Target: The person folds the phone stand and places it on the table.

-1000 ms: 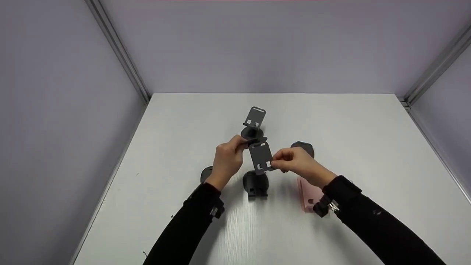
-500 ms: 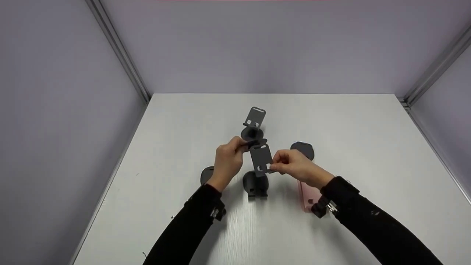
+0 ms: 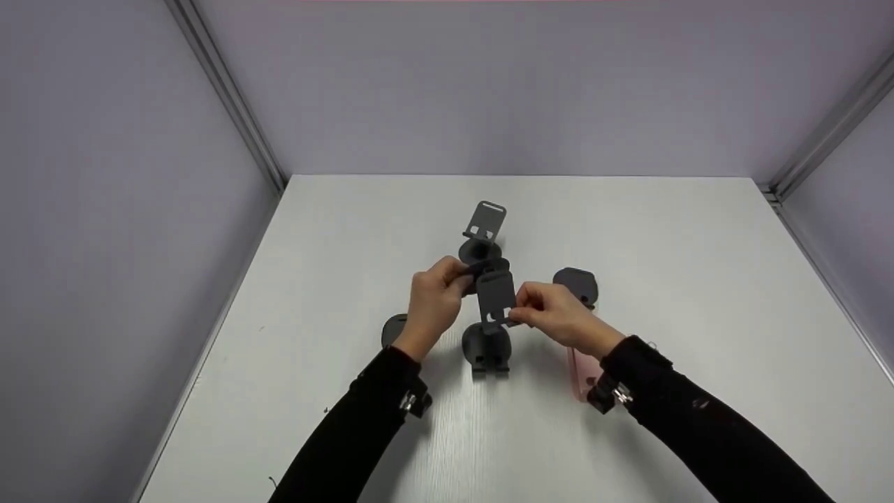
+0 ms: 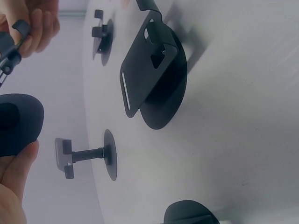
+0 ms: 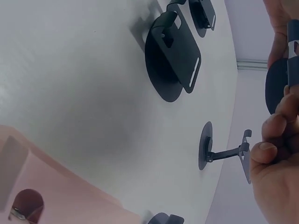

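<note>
Between my two hands, over the middle of the white table, is a dark grey phone stand [image 3: 496, 293]. My left hand [image 3: 434, 300] pinches its round base [image 4: 23, 123] by the edge, thumb on the near side in the left wrist view. With thumb and fingers my right hand [image 3: 559, 314] pinches the plate's lower right edge, by the cut-outs and lip. Just below the held stand in the head view is a folded dark stand [image 3: 487, 349] resting on its round base. Behind it another stand [image 3: 485, 220] is unfolded, its plate raised on an arm.
A pink piece with a round hole [image 3: 583, 377] lies partly under my right wrist. One more dark stand [image 3: 577, 285] sits beyond my right hand, and another [image 3: 393, 328] is partly hidden by my left wrist. Panel walls [image 3: 475, 91] border the white table [image 3: 335, 244].
The held plate has tilted a little and more of the base shows behind it. My right hand has shifted slightly left; my left hand keeps its hold.
</note>
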Action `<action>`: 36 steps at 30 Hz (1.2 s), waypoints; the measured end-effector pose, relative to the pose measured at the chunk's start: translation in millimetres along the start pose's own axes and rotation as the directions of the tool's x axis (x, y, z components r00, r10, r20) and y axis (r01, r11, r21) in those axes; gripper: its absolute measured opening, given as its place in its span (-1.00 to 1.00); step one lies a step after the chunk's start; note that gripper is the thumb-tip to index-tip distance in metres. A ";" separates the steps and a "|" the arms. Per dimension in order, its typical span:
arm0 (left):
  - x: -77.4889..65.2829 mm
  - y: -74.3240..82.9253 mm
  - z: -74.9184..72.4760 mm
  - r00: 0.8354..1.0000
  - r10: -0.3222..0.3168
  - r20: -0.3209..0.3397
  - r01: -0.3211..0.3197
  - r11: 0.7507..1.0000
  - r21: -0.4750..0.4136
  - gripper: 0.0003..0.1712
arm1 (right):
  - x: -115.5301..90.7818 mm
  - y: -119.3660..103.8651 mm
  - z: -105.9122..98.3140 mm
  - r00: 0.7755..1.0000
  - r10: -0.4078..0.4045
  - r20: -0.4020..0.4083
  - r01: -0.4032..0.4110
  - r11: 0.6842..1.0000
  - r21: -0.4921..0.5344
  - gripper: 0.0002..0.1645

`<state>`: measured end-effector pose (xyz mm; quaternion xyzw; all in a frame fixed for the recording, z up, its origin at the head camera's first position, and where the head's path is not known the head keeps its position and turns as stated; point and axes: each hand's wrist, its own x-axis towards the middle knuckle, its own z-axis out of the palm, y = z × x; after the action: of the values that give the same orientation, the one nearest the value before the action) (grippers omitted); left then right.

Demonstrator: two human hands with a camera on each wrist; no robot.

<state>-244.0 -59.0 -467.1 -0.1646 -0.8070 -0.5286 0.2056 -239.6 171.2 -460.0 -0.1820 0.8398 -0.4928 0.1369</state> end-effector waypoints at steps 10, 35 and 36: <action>1.2 5.4 0.5 0.995 -0.063 0.078 0.069 0.994 -0.083 -0.95 | 1.4 5.7 2.6 0.995 -0.090 -0.044 0.082 0.985 -0.151 -0.80; -0.7 10.5 2.8 0.969 -0.179 0.170 0.211 0.958 -0.192 -0.89 | 6.9 17.4 11.4 0.961 -0.256 -0.108 0.230 0.951 -0.206 -0.86; -0.7 10.2 3.1 0.967 -0.184 0.174 0.217 0.956 -0.196 -0.88 | 7.0 17.7 11.6 0.959 -0.260 -0.110 0.233 0.950 -0.208 -0.86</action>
<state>-239.0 -52.2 -460.5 -0.1434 -0.7716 -0.6159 0.0690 -244.1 167.0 -481.4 -0.2639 0.8616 -0.4336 -0.0018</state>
